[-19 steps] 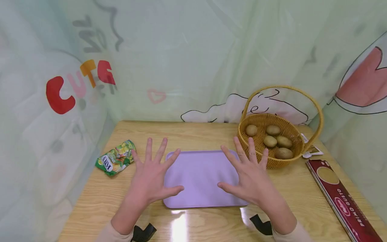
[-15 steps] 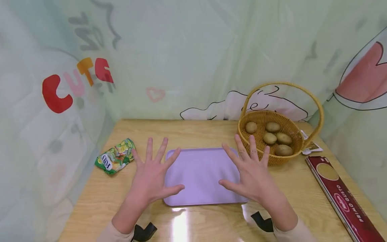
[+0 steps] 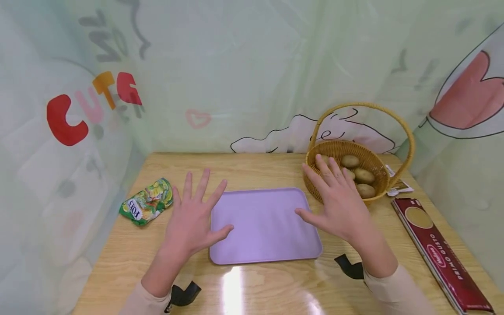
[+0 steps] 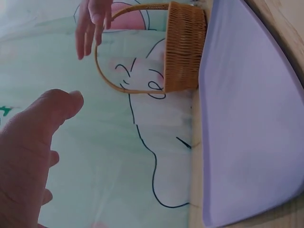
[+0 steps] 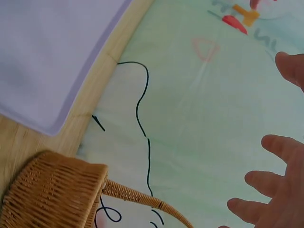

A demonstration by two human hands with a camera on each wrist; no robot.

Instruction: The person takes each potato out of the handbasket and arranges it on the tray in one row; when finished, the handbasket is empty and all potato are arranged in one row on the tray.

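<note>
My left hand hovers with its fingers spread, over the left side of a lilac tray, and holds nothing. To the right, my right hand is raised with spread fingers, its fingertips in front of the wicker basket in the head view. Several brown potatoes lie inside that basket; the hand hides some of them. In the right wrist view the basket and its handle stand apart from the fingers.
A green candy bag marked FOX'S lies at the left of the wooden table. On the right is a long dark red spaghetti pack. A small flat packet lies behind it, beside the basket. Printed curtains enclose the table.
My right hand has moved up and right, towards the basket, covering some potatoes. The left hand has shifted slightly up. The head view has tilted a little.
</note>
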